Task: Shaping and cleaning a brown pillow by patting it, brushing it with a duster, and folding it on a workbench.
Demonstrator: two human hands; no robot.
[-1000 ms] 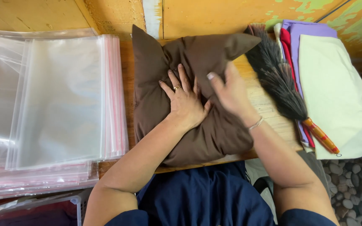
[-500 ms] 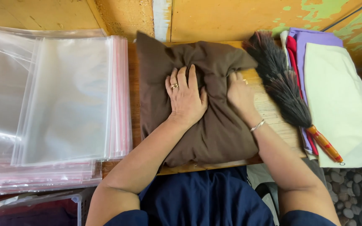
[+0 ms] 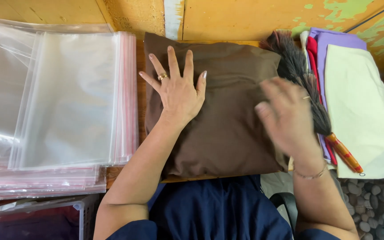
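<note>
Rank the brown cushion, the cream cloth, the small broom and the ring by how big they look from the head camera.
1. Brown cushion
2. Cream cloth, partly cut off
3. Small broom, partly hidden
4. Ring on the left hand

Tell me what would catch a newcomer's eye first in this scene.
A brown cushion fills the middle, with the left hand spread flat on it and the right hand blurred at its right edge. To the left lies a stack of clear plastic bags; to the right, a dark brush rests against folded fabrics.
</note>
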